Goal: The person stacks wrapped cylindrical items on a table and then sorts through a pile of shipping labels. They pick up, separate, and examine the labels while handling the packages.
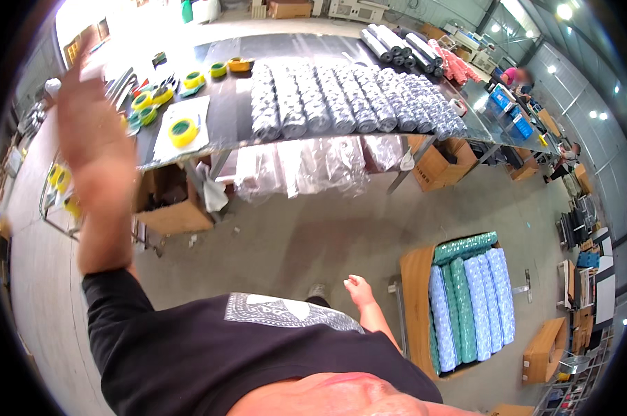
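Note:
My left hand (84,111) is raised over the left end of the dark table (231,90), blurred, with its fingers stretched out and nothing seen in it. Below and right of it, a yellow tape roll (182,132) lies on white paper (199,111). My right hand (359,290) hangs low beside my body, its fingers loosely curled and apparently holding nothing. On the table, a row of shiny grey patterned rolls (341,100) lies side by side. A carton (416,312) to the right of my right hand holds blue rolls (474,298) and green rolls (462,305).
More tape rolls (193,80) lie on the table's left part. Black rolls (424,55) and red patterned rolls (452,62) are at its far right. Clear plastic (306,166) hangs beneath the table, between open cartons (175,208). Another person (513,76) is at the far right.

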The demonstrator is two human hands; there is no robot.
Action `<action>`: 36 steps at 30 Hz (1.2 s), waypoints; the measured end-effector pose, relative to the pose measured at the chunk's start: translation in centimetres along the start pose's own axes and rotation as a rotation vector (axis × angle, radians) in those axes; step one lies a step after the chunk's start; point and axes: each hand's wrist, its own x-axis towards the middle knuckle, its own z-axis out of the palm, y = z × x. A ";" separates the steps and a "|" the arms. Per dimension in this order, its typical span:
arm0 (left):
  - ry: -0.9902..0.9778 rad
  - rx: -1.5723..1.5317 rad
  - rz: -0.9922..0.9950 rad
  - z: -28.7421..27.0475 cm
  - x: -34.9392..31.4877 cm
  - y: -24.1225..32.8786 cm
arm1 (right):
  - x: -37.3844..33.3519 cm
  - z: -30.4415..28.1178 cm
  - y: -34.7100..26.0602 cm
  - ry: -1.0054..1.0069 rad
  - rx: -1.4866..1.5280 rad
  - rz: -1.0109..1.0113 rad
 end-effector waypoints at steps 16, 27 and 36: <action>-0.766 0.149 -0.897 55.3 -13.6 -31.1 | 29.9 -26.2 -30.6 0.008 -0.046 -0.904; -0.928 0.402 -1.124 76.8 -14.2 -56.7 | 64.5 -23.6 -52.5 -0.078 -0.209 -0.998; -0.832 0.430 -1.134 80.4 -16.4 -61.7 | 89.2 -16.0 -60.9 -0.203 -0.596 -1.215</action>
